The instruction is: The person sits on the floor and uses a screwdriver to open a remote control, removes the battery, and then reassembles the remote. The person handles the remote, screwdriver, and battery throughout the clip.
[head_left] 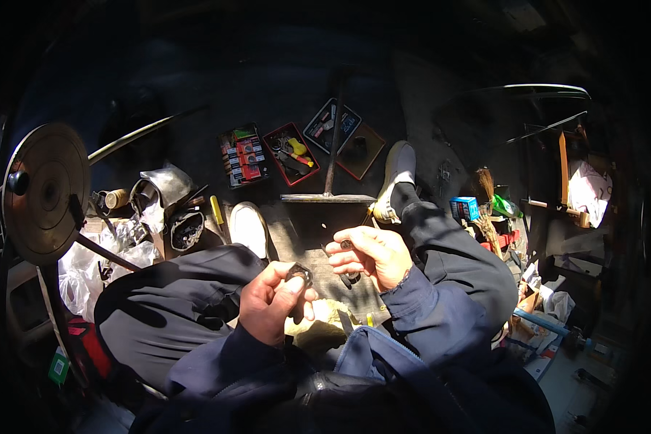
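My left hand (271,300) is closed, thumb pressed over a small dark shiny object (299,273) whose kind I cannot make out. To its right and slightly farther off, my right hand (380,254) has its fingers curled round a slim dark tool (350,279). Parts of that tool show above and below the fingers, but the grip hides its kind. The two hands are apart, held between my knees. Below them, a pale yellowish lump (318,325) lies close to my jacket, partly covered by the left hand.
Beyond my shoes stand a tray of small red packages (244,155), a red box of tools (291,153) and a dark tray (331,126). A metal T-shaped stand (330,197) rises before me. At left is a large round wheel (47,192); at right, a blue box (464,208) among clutter.
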The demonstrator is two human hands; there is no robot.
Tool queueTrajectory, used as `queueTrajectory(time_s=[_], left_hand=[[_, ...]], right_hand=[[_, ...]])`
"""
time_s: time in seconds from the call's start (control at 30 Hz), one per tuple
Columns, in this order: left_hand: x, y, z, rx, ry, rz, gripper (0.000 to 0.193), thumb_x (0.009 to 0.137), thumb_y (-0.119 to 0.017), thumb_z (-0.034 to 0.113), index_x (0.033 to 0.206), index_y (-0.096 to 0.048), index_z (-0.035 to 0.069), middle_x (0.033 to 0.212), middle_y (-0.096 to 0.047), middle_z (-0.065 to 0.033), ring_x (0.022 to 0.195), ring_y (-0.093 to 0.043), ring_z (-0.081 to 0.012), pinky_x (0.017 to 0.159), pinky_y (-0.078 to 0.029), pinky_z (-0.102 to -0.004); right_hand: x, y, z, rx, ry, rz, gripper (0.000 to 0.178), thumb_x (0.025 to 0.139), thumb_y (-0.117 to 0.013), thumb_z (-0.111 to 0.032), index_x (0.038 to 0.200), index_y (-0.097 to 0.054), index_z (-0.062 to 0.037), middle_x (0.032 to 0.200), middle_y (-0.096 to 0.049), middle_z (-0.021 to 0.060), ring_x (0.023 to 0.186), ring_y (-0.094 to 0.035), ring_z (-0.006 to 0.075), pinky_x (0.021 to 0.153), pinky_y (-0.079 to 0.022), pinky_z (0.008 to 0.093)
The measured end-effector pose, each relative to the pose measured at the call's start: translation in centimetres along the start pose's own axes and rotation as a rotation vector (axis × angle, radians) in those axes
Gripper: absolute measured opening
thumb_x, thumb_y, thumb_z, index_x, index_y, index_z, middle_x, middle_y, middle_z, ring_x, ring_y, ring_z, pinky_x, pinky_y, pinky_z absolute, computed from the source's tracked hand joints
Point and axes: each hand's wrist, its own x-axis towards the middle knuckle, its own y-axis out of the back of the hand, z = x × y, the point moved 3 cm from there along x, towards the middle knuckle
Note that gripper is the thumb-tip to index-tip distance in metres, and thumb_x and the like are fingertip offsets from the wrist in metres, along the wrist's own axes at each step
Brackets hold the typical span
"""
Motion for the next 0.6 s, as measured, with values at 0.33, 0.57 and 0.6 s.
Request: queueTrajectory(time_s=[0.33, 0.57, 0.6], left_hand=[[0.5, 0.9, -0.4, 0.100, 0.031, 0.084, 0.013, 0.100, -0.054, 0.008, 0.108, -0.056, -0.002, 0.085, -0.067, -0.0142, 0.064, -0.063, -0.0169, 0.058, -0.050, -0.0255], [1.6, 0.1, -0.9, 0.093, 0.034, 0.041, 0.012, 0.101, -0.055, 0.008, 0.108, -0.056, -0.002, 0.086, -0.067, -0.0143, 0.065, -0.064, -0.0172, 0.060, -0.051, -0.0262], [1.7, 0.1, -1.0, 0.138, 0.038, 0.058, 0.012, 0.101, -0.055, 0.008, 0.108, -0.056, -0.002, 0.086, -0.067, -0.0141, 0.065, -0.064, -0.0171, 0.060, -0.051, -0.0259]], right_hand=[[-2.7, -0.5, 3.2, 0.350, -0.148, -0.034, 0.048, 0.103, -0.048, -0.033, 0.127, -0.054, 0.0084, 0.126, -0.061, 0.0302, 0.113, -0.065, 0.0397, 0.099, -0.054, 0.0474], [-2.6, 0.6, 2.9, 0.329, -0.168, 0.018, 0.053, 0.106, -0.041, -0.033, 0.132, -0.052, 0.0107, 0.125, -0.063, 0.0292, 0.109, -0.068, 0.0372, 0.098, -0.054, 0.0455], [-2.6, 0.7, 2.9, 0.333, -0.173, 0.024, 0.053, 0.106, -0.041, -0.034, 0.133, -0.052, 0.0108, 0.125, -0.063, 0.0292, 0.108, -0.068, 0.0369, 0.098, -0.054, 0.0454]])
